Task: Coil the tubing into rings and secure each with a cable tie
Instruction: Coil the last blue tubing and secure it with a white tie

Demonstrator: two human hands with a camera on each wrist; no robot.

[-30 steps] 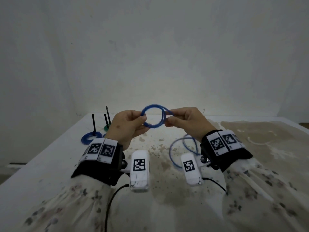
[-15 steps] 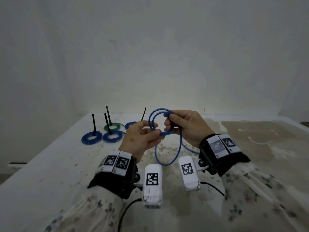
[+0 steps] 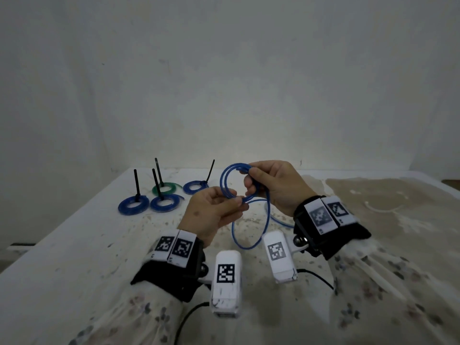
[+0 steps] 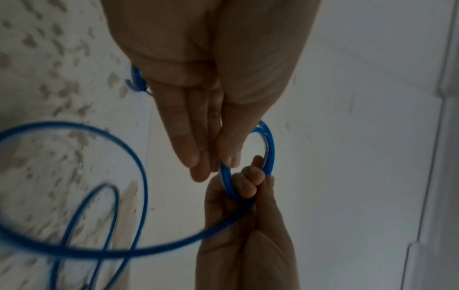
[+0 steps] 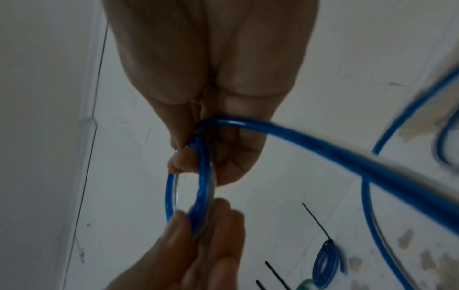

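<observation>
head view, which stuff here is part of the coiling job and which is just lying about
In the job:
- blue tubing, part coiled
- left hand, pinching the coil
- right hand, gripping the coil
- four tied rings: three blue, one green

Lying about:
- stained table
- black cable

Tied rings (image 3: 159, 195) on table (image 3: 74, 245), left of hands (image 3: 249, 195).
</observation>
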